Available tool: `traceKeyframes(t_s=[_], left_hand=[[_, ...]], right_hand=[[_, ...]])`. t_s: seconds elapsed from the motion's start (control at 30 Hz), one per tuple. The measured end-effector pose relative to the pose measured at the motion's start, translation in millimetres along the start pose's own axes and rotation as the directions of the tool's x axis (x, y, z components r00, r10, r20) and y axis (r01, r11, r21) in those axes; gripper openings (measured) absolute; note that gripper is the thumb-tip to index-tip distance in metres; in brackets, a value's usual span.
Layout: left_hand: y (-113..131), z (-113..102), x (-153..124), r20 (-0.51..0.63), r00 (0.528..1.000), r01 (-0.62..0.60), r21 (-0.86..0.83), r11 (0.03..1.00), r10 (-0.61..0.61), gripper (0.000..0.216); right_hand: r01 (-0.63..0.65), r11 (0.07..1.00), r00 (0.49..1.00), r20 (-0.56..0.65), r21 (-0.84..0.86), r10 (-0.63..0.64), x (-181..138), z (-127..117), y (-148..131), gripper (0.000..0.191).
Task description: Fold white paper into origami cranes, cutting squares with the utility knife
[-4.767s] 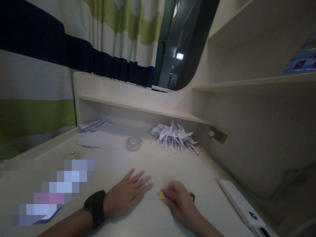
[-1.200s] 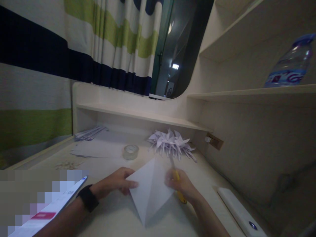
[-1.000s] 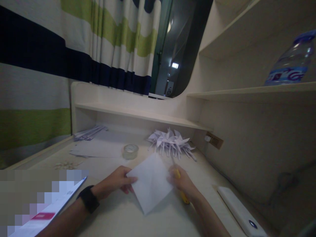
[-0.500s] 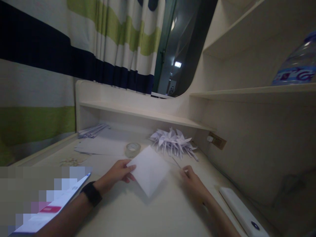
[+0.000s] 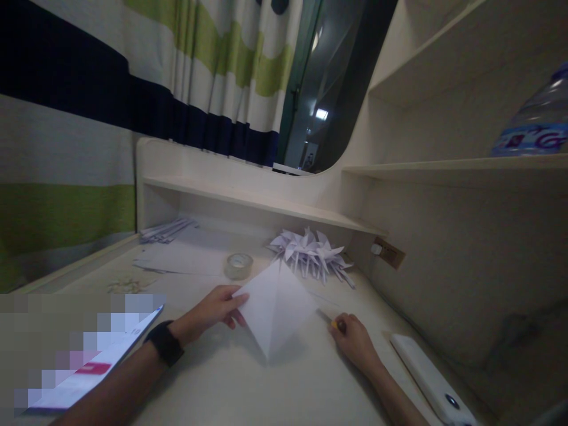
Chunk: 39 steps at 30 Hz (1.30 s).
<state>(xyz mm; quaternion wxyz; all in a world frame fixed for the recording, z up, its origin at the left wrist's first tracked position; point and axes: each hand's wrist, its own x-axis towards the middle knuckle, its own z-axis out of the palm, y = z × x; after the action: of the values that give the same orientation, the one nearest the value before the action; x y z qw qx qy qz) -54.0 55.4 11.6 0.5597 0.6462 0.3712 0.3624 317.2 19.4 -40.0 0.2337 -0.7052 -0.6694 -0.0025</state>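
Note:
A square sheet of white paper (image 5: 277, 310) hangs over the desk with one corner toward me and a crease down its middle. My left hand (image 5: 224, 307) pinches its left corner between thumb and fingers. On the right, my right hand (image 5: 355, 340) is closed around a small utility knife (image 5: 331, 320), with a thin grey blade and some yellow at the grip. The blade points left at the paper's right corner; whether it touches is unclear. Behind the paper lies a roll of clear tape (image 5: 238, 266). A pile of white paper pinwheels (image 5: 308, 251) sits beyond.
Paper sheets (image 5: 177, 254) and rolled paper sticks (image 5: 168, 229) lie at the back left, near small pale bits (image 5: 126, 285). A lit screen (image 5: 102, 367) stands at the front left. A long white case (image 5: 428, 376) lies right. A bottle (image 5: 535, 127) is on the shelf.
The paper has tilted and shifted slightly right, and its middle crease now shows. My right hand has turned and moved slightly down and right, bringing the knife's yellow part into view.

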Motion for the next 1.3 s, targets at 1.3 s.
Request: traceKeyframes(t_s=[1.3], left_hand=[[-7, 6, 3, -0.197, 0.976, -0.008, -0.462, 0.887, -0.094, 0.069]], right_hand=[[-0.188, 0.257, 0.964, 0.228, 0.948, -0.137, 17, 7, -110, 0.043]])
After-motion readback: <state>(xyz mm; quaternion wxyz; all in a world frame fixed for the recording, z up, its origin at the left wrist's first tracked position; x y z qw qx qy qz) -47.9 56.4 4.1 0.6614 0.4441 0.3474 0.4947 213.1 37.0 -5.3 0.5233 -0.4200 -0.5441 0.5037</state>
